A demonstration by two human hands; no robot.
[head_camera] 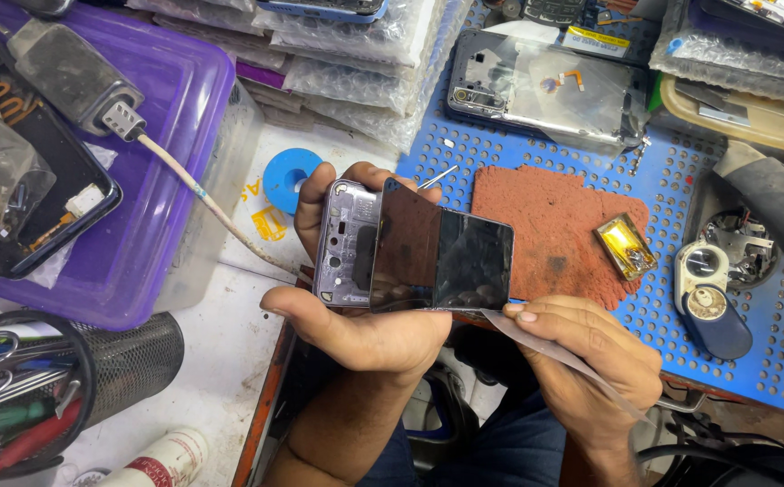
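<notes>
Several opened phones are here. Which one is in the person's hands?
The purple-framed phone with its dark screen lifted, gripped by the left hand; the others lie on the mat and tray.

two hands (464, 338), one phone frame (345, 243), one lifted screen (442, 260), one mesh cup (130, 361)

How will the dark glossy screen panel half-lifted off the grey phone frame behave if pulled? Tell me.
The dark glossy screen panel looks thin and stiff, so probably brittle if bent. Its shiny face likely slips. Light enough that the left hand alone supports it and the frame.
</notes>
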